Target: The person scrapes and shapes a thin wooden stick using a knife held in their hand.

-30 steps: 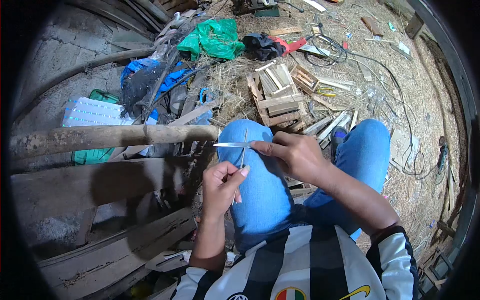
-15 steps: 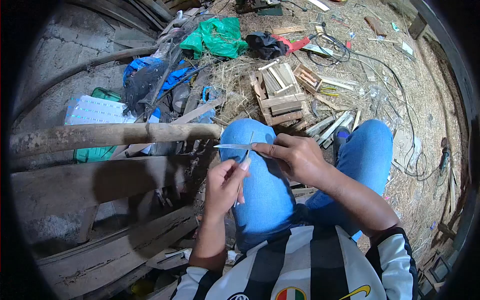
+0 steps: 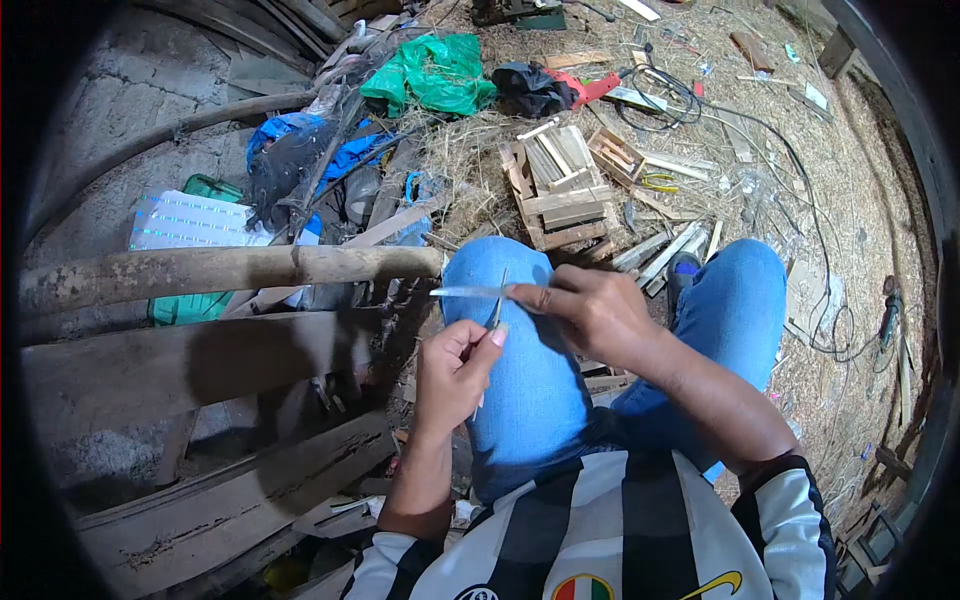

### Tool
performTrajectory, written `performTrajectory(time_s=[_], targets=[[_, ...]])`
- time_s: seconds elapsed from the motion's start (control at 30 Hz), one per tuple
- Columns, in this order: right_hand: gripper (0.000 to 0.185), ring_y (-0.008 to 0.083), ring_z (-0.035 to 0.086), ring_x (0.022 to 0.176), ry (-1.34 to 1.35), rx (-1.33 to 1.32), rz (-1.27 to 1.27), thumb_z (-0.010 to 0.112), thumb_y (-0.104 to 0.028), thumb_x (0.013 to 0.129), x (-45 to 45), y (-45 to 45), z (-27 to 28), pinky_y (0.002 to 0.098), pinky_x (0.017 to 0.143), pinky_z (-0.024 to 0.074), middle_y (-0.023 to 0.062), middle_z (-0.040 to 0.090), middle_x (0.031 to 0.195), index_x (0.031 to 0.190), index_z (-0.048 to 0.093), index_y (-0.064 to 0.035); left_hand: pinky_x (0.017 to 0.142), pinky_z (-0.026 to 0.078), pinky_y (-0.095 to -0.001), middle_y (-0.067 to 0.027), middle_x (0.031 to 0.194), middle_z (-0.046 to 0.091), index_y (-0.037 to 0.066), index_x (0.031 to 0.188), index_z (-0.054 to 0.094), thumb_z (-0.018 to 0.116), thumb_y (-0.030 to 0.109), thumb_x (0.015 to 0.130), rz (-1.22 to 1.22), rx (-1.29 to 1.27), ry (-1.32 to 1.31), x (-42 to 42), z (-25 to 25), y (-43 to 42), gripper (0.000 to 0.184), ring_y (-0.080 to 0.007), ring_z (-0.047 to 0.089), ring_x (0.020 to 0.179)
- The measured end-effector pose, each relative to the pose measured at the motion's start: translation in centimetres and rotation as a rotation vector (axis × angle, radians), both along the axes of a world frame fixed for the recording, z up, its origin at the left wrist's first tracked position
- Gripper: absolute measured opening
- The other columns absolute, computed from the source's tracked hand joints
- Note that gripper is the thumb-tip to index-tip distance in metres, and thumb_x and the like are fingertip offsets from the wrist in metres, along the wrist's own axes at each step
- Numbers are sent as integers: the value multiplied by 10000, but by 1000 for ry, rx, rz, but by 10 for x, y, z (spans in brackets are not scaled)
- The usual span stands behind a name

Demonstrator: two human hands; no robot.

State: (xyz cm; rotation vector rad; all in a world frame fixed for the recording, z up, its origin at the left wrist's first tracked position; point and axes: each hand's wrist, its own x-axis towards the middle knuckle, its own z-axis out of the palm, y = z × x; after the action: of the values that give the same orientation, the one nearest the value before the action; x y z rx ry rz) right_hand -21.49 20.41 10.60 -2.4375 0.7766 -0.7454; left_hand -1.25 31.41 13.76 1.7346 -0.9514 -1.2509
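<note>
My left hand is closed on a thin, narrow stick, pinched between thumb and fingers above my thigh. The stick points up and slightly right, and its lower end shows below the fingers. My right hand grips a knife, its handle hidden in the fist. The knife's pale blade reaches left and crosses the stick near its upper end. Both hands are over the left leg of my blue jeans.
A wooden rail and planks lie at left. Ahead are stacked wood pieces, a small wooden box, yellow-handled pliers and a green plastic bag. A black cable runs across the straw-covered ground at right.
My left hand has turned slightly and shifted a little right, and the stick stands slightly more upright. The knife stays across the stick in almost the same place.
</note>
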Motion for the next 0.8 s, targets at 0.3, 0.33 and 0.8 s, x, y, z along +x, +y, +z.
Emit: performTrajectory(time_s=[0.3,0.33,0.8], targets=[[557,261,652,654,14,-57,-12,766,-80,746,-5,0,1,405,531,531,51,598,789,1277,728,-245,378,281,-234,48,529,506,48,745,618,697,204,1004,-3,-17,55,2,-1,1,313,-20,420,406],[596,267,646,647,33,-3,-44,779,-91,733,-8,-10,-10,407,541,530,54,573,769,1303,719,-253,378,281,-234,48,529,506,48,745,618,697,204,1004,-2,-6,55,2,-1,4,313,-20,420,406],[593,289,659,685,10,33,-1,721,-96,764,-8,-7,-8,431,571,556,50,586,793,1325,702,-286,412,276,-221,64,563,519,65,740,595,704,168,995,14,-18,36,-5,1,-3,296,-3,423,450]])
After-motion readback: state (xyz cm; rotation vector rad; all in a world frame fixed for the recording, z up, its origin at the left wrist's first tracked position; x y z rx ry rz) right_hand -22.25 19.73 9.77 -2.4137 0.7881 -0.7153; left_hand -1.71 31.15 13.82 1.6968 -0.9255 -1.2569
